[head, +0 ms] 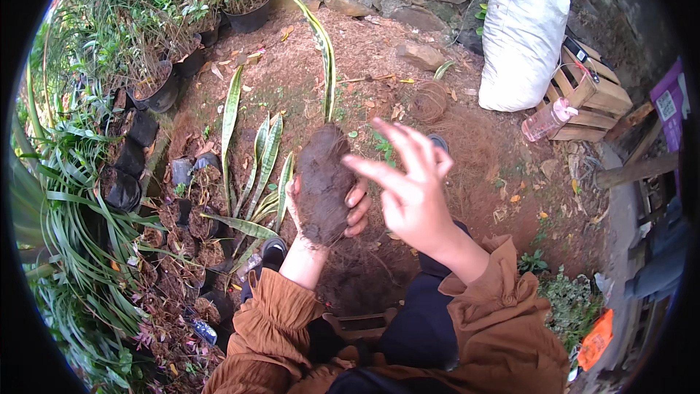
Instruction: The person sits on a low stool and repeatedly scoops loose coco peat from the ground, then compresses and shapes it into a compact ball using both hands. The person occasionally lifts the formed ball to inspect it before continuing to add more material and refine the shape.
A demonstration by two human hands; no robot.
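Note:
My left hand [358,210] is wrapped around an oblong, dark brown ball of soil and fibre [326,186], with the thumb on its left side and the fingers on its right. From the ball's far end rises a long snake plant leaf [325,49], green with pale yellow edges. Just right of the ball, my right hand [413,186] has its fingers spread and nothing in them. The index fingertip overlaps the ball's edge; whether it touches I cannot tell. Several more snake plant leaves [265,156] stand to the left, beyond my shoe [273,251].
Loose brown fibre [465,148] and a coiled fibre bundle [429,101] lie on the ground at right. Beyond are a white sack [522,38], a wooden crate [596,96] and a pink bottle [547,119]. Black potting bags [128,158] and potted plants [158,87] line the left.

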